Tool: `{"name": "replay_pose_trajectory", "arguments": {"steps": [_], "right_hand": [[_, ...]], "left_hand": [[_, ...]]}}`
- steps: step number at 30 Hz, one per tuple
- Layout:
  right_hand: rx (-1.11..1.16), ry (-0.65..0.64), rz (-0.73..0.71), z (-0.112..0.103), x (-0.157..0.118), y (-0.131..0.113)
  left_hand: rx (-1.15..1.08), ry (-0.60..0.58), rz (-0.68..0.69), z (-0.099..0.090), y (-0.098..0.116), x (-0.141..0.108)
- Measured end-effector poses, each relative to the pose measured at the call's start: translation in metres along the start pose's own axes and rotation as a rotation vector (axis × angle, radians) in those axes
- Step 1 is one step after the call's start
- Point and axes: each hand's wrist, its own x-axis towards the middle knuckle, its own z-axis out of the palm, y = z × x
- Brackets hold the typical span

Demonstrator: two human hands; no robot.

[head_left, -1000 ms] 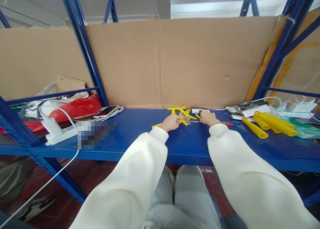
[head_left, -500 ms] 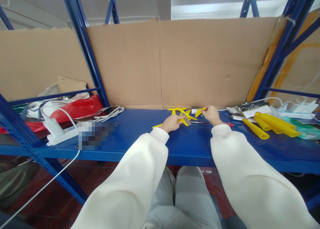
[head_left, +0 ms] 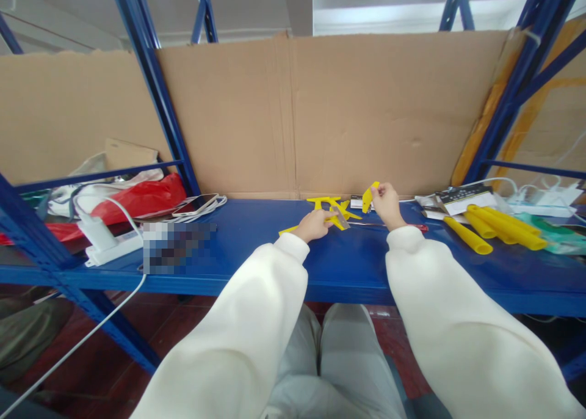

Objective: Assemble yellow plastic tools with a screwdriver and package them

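Observation:
My left hand (head_left: 315, 225) is closed around a yellow-handled scraper (head_left: 339, 223). Its yellow end sticks out behind the hand, and a flat metal blade shows beyond the fingers. My right hand (head_left: 385, 204) pinches a small flat yellow plastic piece (head_left: 368, 198), held upright above the shelf, apart from the scraper. Several yellow plastic parts (head_left: 320, 200) lie behind my left hand. Beneath my right hand rests a thin screwdriver (head_left: 421, 228) with a red handle; my wrist covers part of it.
On the blue shelf (head_left: 256, 248), several yellow tubes (head_left: 476, 239) and black-and-white packets (head_left: 467, 199) lie to the right. A white power strip (head_left: 119, 248), a phone (head_left: 196, 204) with a cable and a red bag (head_left: 141, 196) are left. A cardboard panel (head_left: 366, 113) stands behind.
My right hand has risen slightly, lifting the small yellow piece and turning it more upright. My left hand and the scraper stay in place.

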Motion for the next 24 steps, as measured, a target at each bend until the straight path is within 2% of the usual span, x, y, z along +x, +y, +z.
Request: {"name": "replay_pose_trajectory", "arguments": {"steps": [2, 5, 9, 13, 18, 24], "right_hand": [[0.159, -0.023, 0.177, 0.000, -0.005, -0.008], [0.339, -0.154, 0.429, -0.002, -0.013, -0.019], [0.415, -0.323, 0.641, -0.006, -0.018, -0.024], [0.374, -0.445, 0.639, -0.006, -0.016, -0.021], [0.285, -0.558, 0.496, -0.004, -0.014, -0.019], [0.442, -0.688, 0.516, -0.006, -0.024, -0.033]], "left_hand": [[0.000, 0.001, -0.004, 0.000, 0.000, 0.000], [-0.002, 0.004, -0.004, 0.000, 0.000, 0.000], [-0.010, 0.007, -0.002, 0.000, 0.001, -0.001], [-0.017, 0.006, 0.006, 0.000, 0.001, -0.001], [-0.015, 0.008, 0.011, 0.000, 0.000, -0.001], [-0.012, 0.017, -0.005, 0.001, 0.001, -0.001]]}}
